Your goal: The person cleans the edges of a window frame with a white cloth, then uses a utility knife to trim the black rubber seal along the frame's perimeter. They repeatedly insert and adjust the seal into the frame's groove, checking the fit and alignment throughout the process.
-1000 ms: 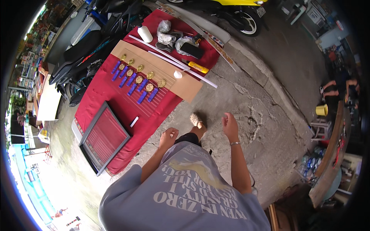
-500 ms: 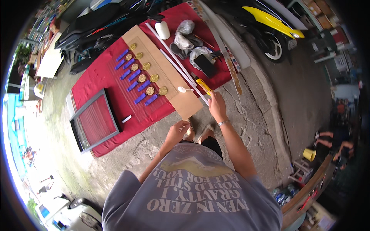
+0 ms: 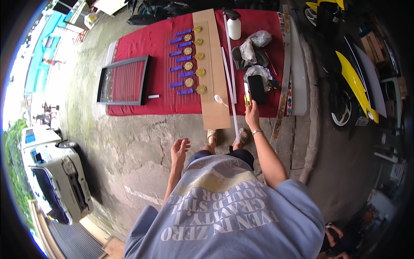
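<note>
My right hand (image 3: 252,112) is closed round a yellow utility knife (image 3: 247,98) at the table's near edge. Just beyond it a black phone (image 3: 257,88) lies against crumpled plastic. My left hand (image 3: 179,149) hangs in front of the table, its fingers loosely bent and apart, holding nothing. Several gold medals (image 3: 188,66) with purple ribbons lie in two columns, partly over a brown board (image 3: 215,116). On the board's near part rests a white spoon-like piece (image 3: 219,99). A long white strip (image 3: 231,64) runs beside the board and sticks out past the near edge.
A dark-edged frame (image 3: 145,80) lies left on the red cloth (image 3: 133,43), near a small white piece (image 3: 153,96). A white spray bottle (image 3: 234,28) stands at the back. Motorcycles surround the table's far and right sides; a white vehicle (image 3: 60,172) is at left.
My view has turned, so the table now sits straighter. My left hand has drawn away from the board's near corner. The knife in my right hand has come close beside the phone.
</note>
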The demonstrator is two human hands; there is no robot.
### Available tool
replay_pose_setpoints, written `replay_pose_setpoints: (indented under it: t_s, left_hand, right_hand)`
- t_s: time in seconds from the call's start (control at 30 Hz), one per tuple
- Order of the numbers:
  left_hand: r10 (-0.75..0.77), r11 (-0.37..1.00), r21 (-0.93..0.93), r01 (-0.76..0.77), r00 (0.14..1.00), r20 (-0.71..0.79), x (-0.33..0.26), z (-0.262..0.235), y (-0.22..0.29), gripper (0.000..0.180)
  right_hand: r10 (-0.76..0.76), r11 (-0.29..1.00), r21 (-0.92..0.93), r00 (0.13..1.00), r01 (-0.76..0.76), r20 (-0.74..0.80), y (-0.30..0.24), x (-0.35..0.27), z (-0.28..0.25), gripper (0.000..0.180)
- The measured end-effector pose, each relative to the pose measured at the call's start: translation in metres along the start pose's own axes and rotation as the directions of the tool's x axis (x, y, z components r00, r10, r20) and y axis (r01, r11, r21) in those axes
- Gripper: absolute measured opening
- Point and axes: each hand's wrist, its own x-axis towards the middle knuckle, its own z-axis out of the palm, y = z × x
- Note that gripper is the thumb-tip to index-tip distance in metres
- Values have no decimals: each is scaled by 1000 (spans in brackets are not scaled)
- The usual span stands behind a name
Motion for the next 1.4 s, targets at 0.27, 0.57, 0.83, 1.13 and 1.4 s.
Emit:
replay_pose_setpoints:
  t_s: [0.27,0.57,0.83,1.13,1.4]
  left_hand:
    - [103,991,-109,-79,965,242,-45,105,11,31]
    - [413,822,-505,-262,886,212,-31,179,121,44]
    - [502,555,-796,-241,860,90,-47,188,157,50]
    - [401,481,-860,-174,915,39,-55,156,174,52]
    - [265,904,-410,-122,912,314,-45,133,135,42]
  right_hand:
    - [96,528,724,879,-443,468,-134,-33,-76,37]
    - [-182,716,650,830,-255,526,-226,-46,-104,19]
    - [-392,769,629,696,-111,602,-245,-60,-122,32]
    - [-373,769,592,584,-240,721,-250,-65,-125,33]
    - [-192,775,537,685,-334,703,-221,-89,-89,24]
